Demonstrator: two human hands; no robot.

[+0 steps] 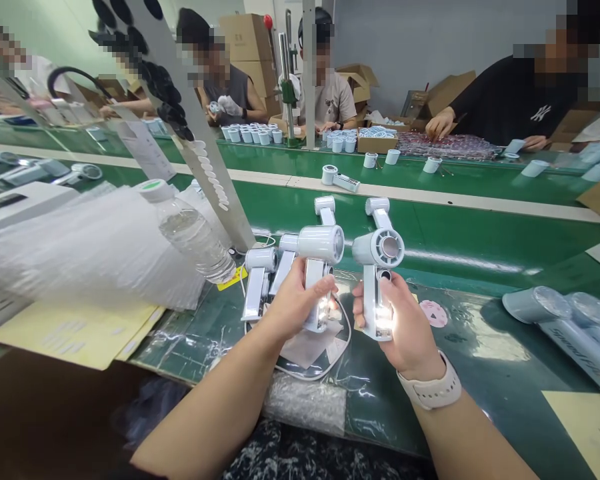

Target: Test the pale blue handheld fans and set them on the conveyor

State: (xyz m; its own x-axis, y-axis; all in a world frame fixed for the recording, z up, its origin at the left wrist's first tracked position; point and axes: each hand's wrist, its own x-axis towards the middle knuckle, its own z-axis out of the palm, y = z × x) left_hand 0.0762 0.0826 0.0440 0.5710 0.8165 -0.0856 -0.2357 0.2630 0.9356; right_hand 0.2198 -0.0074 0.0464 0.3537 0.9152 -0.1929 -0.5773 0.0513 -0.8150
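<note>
My left hand [294, 301] is wrapped round the handle of a white handheld fan [320, 248], held upright with its round head pointing right. My right hand [405, 320], with a pale watch band at the wrist, grips a second white handheld fan [379, 249] whose round opening faces me. A bright light glows on each handle near my fingers. Both fans are held side by side just above the green work surface [455, 253].
Several more white fans [258, 280] lie behind my hands beside a tilted clear water bottle [193, 233]. Bubble wrap [80, 247] and yellow papers sit left, pale blue parts [565, 320] right. Across the belt, other people handle small white cups [253, 133] and cardboard boxes.
</note>
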